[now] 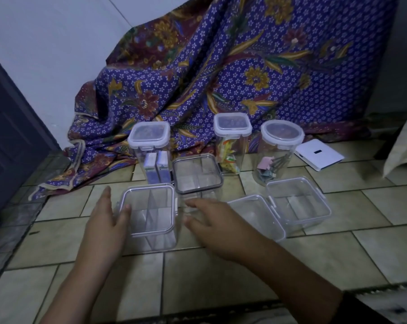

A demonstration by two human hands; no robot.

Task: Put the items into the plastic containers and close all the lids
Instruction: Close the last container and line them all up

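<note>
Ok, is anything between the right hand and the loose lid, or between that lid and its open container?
Nothing visible. The right hand lies just left of the lid, and the lid rests right beside the open container.

Bare floor lies open before the boxes and left of the near box. Just behind it stands the grey-lidded box; three tall jars line the cloth with narrow gaps. The right hand fills the gap to the open box's lid.
</note>
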